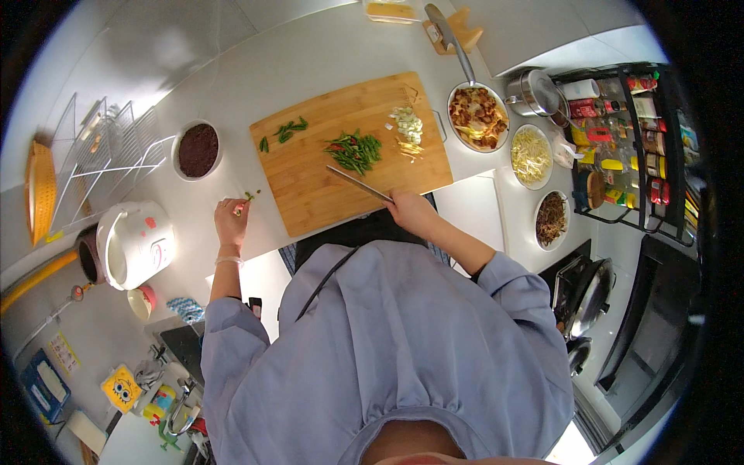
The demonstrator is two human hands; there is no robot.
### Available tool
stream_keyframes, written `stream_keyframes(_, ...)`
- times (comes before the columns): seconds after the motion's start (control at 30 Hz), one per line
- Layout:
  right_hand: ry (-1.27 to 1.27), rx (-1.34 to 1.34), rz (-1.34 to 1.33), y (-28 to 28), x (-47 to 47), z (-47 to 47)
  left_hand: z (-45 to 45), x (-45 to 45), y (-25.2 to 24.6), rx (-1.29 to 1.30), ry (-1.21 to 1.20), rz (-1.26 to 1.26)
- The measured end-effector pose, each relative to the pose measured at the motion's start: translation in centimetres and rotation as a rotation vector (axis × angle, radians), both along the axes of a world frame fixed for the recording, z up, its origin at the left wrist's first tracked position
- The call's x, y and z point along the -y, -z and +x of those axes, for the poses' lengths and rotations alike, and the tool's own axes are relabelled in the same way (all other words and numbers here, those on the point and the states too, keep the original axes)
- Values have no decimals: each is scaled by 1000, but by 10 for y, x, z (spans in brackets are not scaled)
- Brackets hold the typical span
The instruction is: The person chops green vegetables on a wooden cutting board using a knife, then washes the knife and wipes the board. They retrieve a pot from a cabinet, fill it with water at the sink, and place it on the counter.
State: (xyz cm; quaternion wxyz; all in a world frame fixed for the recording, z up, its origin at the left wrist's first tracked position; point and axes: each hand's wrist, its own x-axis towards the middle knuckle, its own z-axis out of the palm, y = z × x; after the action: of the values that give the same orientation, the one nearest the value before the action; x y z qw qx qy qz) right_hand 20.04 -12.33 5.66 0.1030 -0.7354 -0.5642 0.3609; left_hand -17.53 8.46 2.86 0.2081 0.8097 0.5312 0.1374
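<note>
My right hand point(411, 212) is closed around the handle of a kitchen knife point(359, 183), whose blade lies over the near part of the wooden cutting board point(314, 197). Beyond the blade is a pile of sliced green and red peppers point(353, 152). Chopped garlic point(408, 125) and yellowish strips point(410, 148) lie at the board's right, and a few green pepper pieces point(290, 129) at its upper left. Left of the board, my left hand point(232, 218) is low over the counter, fingers bent beside small green scraps point(250, 196); whether it grips any is unclear.
A bowl of dark, crumbly food point(198, 150) and a white rice cooker point(136, 244) stand left. At right are a bowl of browned food point(478, 116) with a metal utensil across its rim, bean sprouts point(530, 157), a bowl of brown shreds point(551, 221) and a black condiment rack point(639, 145).
</note>
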Motion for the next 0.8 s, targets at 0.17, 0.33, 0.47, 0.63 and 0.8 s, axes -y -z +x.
stream_keyframes(0.17, -50, 52, -18, -5, -8, 1, 11, -8, 1, 10, 67, 137)
stream_keyframes(0.33, -31, 88, -47, -11, -12, 7, 73, -28, 3, 105, 144, 192)
stream_keyframes(0.47, -7, 68, -10, -7, -9, 10, 130, -41, 12, 196, 228, 279)
stream_keyframes(0.63, 31, 66, 29, 2, -4, 7, 171, -59, 24, 21, 304, 323)
stream_keyframes(0.8, 25, 52, 16, 0, 0, 8, 172, -57, 29, -125, 494, 230)
